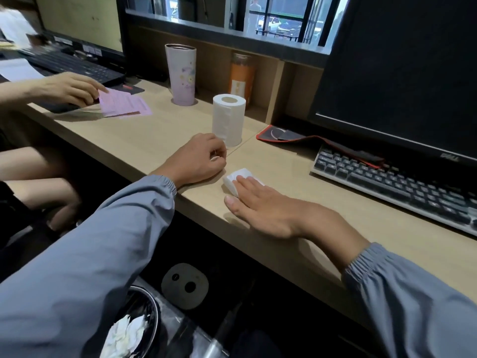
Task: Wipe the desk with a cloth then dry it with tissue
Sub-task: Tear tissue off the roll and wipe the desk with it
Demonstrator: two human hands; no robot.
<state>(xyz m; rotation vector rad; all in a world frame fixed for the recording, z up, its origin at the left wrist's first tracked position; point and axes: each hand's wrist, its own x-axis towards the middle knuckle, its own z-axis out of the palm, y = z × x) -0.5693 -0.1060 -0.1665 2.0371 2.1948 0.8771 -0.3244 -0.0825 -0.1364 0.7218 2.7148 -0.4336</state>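
Note:
My right hand [268,208] lies flat on the light wooden desk [160,135], its straight fingers pressing a folded white tissue [233,178] against the surface near the front edge. My left hand [200,158] rests on the desk just left of the tissue, fingers loosely curled, nothing visible in them. A white tissue roll [228,120] stands upright right behind my left hand. No cloth is in view.
A keyboard [392,187] and dark monitor [397,73] fill the right side, a red-edged black mat [296,136] beside them. A lilac tumbler [181,74] and orange bottle [241,78] stand at the back. Another person's hand [69,89] holds pink papers [124,103] at left. A bin [134,329] with crumpled tissue sits below.

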